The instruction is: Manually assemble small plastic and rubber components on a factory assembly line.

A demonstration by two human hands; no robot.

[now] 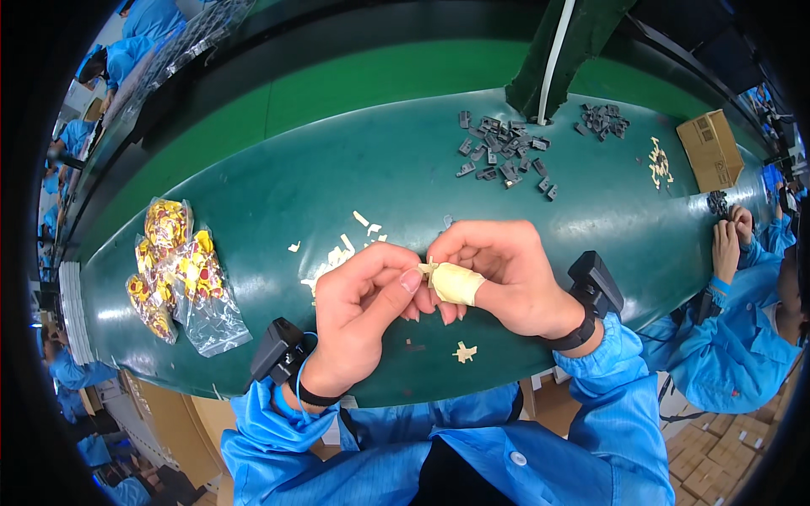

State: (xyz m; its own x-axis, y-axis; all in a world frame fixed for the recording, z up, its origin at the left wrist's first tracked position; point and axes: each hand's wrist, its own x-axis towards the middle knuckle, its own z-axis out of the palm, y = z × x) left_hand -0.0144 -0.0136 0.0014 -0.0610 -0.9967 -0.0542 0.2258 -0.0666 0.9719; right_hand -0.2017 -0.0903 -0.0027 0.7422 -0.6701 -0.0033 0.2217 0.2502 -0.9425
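My left hand [359, 299] and my right hand [515, 274] meet above the middle of the green table. Thumb and index finger of each are pinched together at a small cream-coloured strip [426, 268]. Part of the strip is covered by fingertips. Cream tape or a similar pale covering [457, 285] wraps my right thumb. Several cut cream pieces [333, 266] lie scattered just beyond my left hand. One more ragged cream piece [464, 352] rests on the near side of the table, below my right hand.
Clear bags of yellow and red parts [173, 266] lie at the left. Dark grey plastic parts [502, 148] form a pile at the back, with a second pile [603, 121] beyond the post [553, 63]. A cardboard box [710, 150] stands far right, near a co-worker's hands [730, 244].
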